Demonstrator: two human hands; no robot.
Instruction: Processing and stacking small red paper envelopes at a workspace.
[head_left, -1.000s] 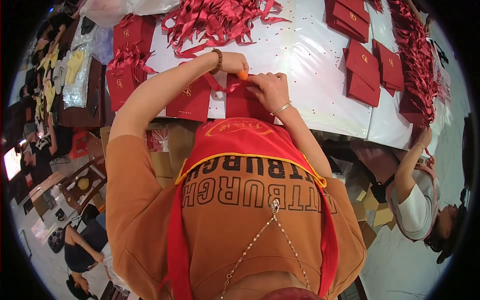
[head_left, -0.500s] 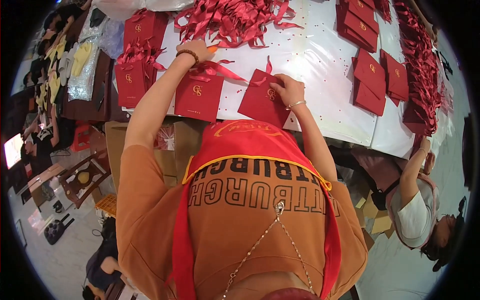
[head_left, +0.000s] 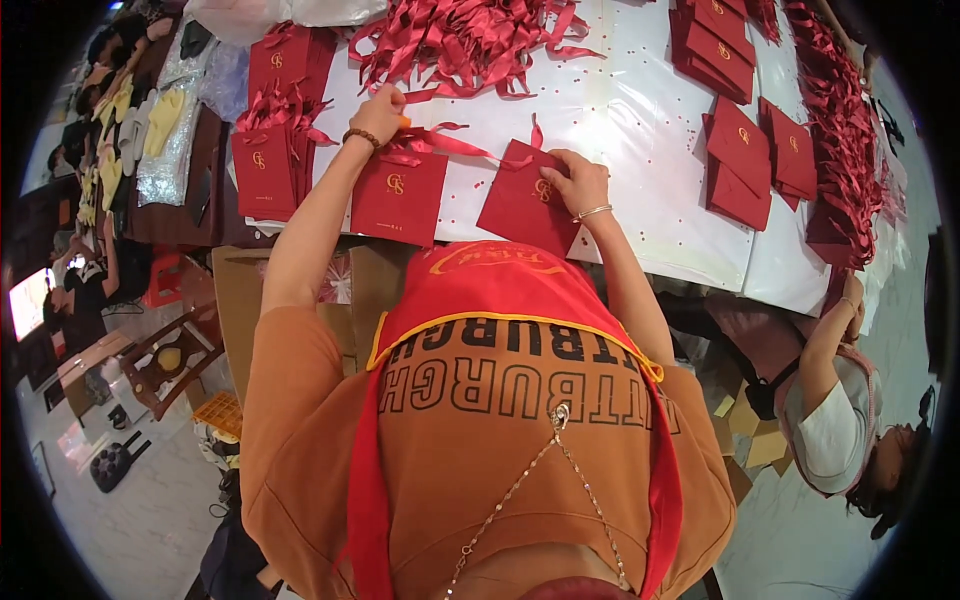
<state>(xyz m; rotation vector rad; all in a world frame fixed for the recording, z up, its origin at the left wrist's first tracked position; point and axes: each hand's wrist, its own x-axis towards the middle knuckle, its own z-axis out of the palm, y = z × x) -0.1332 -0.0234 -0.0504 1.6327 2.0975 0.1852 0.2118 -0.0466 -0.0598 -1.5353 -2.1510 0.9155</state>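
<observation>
Two flat red paper bags with gold emblems lie side by side before me. My right hand (head_left: pixel 580 180) is closed at the upper corner of the right bag (head_left: pixel 517 205), its thumb on the front. My left hand (head_left: pixel 380 112), fingers bent together, is above the left bag (head_left: pixel 398 205) with a red ribbon (head_left: pixel 425 95) at its fingertips. A small orange piece (head_left: pixel 404 122) shows beside these fingers; its kind is hidden. Another red ribbon (head_left: pixel 465 148) stretches across from the left bag to the right one. Beyond my left hand is a heap of red ribbons (head_left: pixel 460 45).
Stacks of red bags (head_left: pixel 262 172) with ribbons stand at the left. More bags (head_left: pixel 738 150) and a long ribbon pile (head_left: pixel 840 130) lie at the right. Small red bits dot the white tabletop (head_left: pixel 640 215). Another person (head_left: pixel 835 410) is at the right table edge.
My left hand has shifted slightly left and its fingers have turned more upright, with a ribbon now at the fingertips. My right hand and both bags stay about where they were.
</observation>
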